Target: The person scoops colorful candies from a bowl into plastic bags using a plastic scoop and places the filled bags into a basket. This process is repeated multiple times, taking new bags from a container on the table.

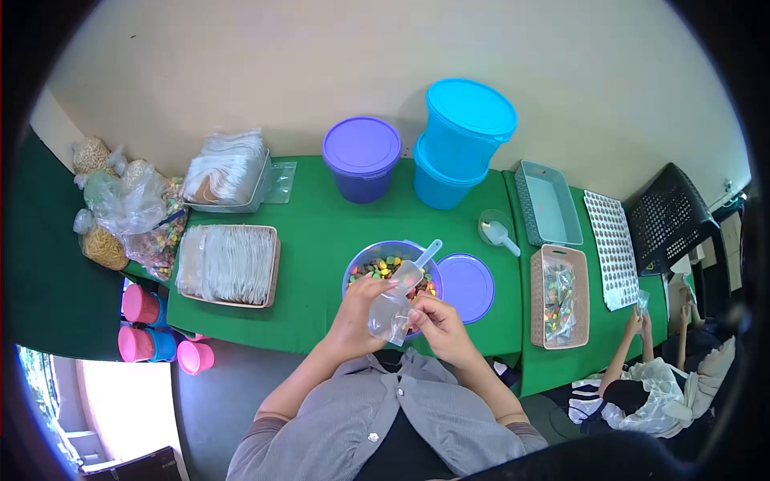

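Both of my hands are over the front of a purple tub (350,271) holding colourful pieces. Between them is a small clear plastic bag (388,317). My left hand (361,314) is closed round the bag's left side. The fingers of my right hand (438,324) pinch the bag's right edge. A clear scoop (417,266) lies in the tub, its handle pointing up and right over the rim. Right beside the tub is a round purple lid (468,289) on the green cloth. What is inside the bag is too small to tell.
Baskets of clear bags (227,266) stand left, beside filled sacks (144,208). Lidded purple (362,156) and blue tubs (465,128) stand behind. A small bowl with a scoop (497,232), a basket of filled bags (560,297), a sticker sheet (612,250) and another person's hands (635,323) are right.
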`<state>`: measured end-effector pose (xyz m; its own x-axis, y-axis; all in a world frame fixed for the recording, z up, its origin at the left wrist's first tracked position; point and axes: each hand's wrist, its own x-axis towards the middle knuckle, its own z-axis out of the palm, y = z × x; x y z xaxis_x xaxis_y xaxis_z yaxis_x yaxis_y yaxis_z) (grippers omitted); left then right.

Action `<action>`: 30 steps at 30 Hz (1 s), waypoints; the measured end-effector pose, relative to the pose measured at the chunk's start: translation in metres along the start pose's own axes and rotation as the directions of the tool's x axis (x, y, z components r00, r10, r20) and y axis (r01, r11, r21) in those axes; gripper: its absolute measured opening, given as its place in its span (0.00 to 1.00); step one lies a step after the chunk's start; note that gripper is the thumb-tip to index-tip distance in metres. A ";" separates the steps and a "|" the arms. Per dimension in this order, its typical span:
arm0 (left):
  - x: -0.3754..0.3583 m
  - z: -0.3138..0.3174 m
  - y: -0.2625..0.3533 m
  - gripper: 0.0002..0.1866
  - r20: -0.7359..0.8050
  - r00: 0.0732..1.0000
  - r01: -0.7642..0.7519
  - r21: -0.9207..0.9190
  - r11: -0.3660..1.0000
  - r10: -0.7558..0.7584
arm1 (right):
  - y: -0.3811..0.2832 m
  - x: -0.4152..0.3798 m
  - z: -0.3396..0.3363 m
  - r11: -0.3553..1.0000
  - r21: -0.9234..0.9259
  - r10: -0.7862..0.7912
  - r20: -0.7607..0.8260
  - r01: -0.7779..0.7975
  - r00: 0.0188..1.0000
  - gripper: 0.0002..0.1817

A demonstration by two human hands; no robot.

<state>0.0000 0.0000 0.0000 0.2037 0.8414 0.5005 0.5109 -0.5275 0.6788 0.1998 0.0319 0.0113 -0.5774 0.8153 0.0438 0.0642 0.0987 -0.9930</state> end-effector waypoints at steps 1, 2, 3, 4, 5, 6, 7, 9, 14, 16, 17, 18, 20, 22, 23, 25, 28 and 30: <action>0.002 0.001 0.003 0.45 0.003 0.999 0.034 -0.072 0.997 -0.034 | 0.001 0.001 0.001 0.992 0.126 0.011 0.004 -0.012 1.000 0.12; 0.003 0.003 0.005 0.46 0.010 0.998 0.068 -0.145 0.987 -0.067 | 0.002 0.001 0.002 0.967 0.252 0.023 0.009 -0.024 1.000 0.11; 0.002 0.007 0.010 0.46 0.006 0.998 0.068 -0.155 0.986 -0.068 | -0.001 -0.004 0.004 0.970 0.243 0.030 0.009 -0.031 1.000 0.11; 0.003 0.010 0.011 0.47 0.003 0.997 0.076 -0.171 0.982 -0.076 | 0.001 -0.004 0.005 0.945 0.323 0.050 -0.012 -0.044 0.999 0.11; 0.004 0.011 0.013 0.48 0.002 0.996 0.085 -0.184 0.979 -0.087 | 0.002 -0.003 0.007 0.913 0.405 0.072 -0.031 -0.053 0.997 0.11; 0.005 0.012 0.014 0.48 0.002 0.996 0.084 -0.178 0.980 -0.084 | 0.001 -0.002 0.010 0.912 0.408 0.066 -0.030 -0.049 0.997 0.11; 0.007 0.016 0.015 0.49 0.025 0.996 0.086 -0.187 0.979 -0.083 | 0.000 0.000 0.010 0.967 0.252 -0.010 -0.058 0.024 0.998 0.10; 0.004 0.022 0.015 0.49 0.051 0.995 0.091 -0.197 0.976 -0.082 | 0.001 -0.001 0.012 0.992 0.088 -0.088 -0.076 0.094 0.993 0.10; -0.013 0.039 0.011 0.50 0.059 0.982 0.185 -0.412 0.892 -0.177 | 0.008 -0.011 0.015 0.926 0.371 0.068 0.008 -0.066 0.998 0.10; -0.012 0.041 0.011 0.49 0.054 0.970 0.231 -0.495 0.837 -0.236 | 0.012 -0.011 0.015 0.904 0.421 0.063 0.027 -0.068 0.998 0.10; -0.011 0.043 0.008 0.49 0.025 0.974 0.208 -0.500 0.841 -0.226 | 0.014 -0.011 0.015 0.896 0.441 0.058 0.014 -0.058 0.998 0.11; -0.010 0.044 0.007 0.48 -0.003 0.977 0.184 -0.503 0.844 -0.215 | 0.016 -0.010 0.016 0.886 0.460 0.054 0.001 -0.048 0.999 0.11; -0.010 0.046 0.007 0.48 -0.036 0.967 0.196 -0.532 0.824 -0.254 | 0.021 -0.009 0.020 0.874 0.484 0.062 -0.041 -0.035 0.997 0.11; -0.010 0.046 0.005 0.48 -0.068 0.953 0.208 -0.562 0.801 -0.295 | 0.014 -0.008 0.020 0.861 0.509 0.074 -0.081 -0.022 0.994 0.10; -0.009 0.043 0.002 0.48 -0.095 0.961 0.185 -0.474 0.861 -0.259 | 0.008 -0.009 0.018 0.920 0.391 0.050 -0.098 -0.008 0.994 0.10; -0.002 0.032 0.004 0.48 -0.118 0.968 0.160 -0.382 0.910 -0.220 | 0.002 -0.008 0.011 0.964 0.266 0.024 -0.112 0.006 0.993 0.10; 0.007 0.018 0.009 0.44 -0.181 0.983 0.000 -0.070 0.998 -0.013 | 0.000 -0.007 0.000 0.998 0.051 -0.042 -0.054 0.045 0.998 0.08; 0.010 0.016 0.007 0.40 -0.075 0.995 -0.049 0.124 0.991 0.059 | -0.003 -0.004 -0.005 0.957 -0.280 -0.084 -0.035 0.071 0.996 0.06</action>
<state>0.0190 0.0063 0.0009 0.1704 0.7976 0.5786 0.6000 -0.5498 0.5812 0.2061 0.0309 0.0147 -0.5520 0.8235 0.1309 0.2484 0.3122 -0.9170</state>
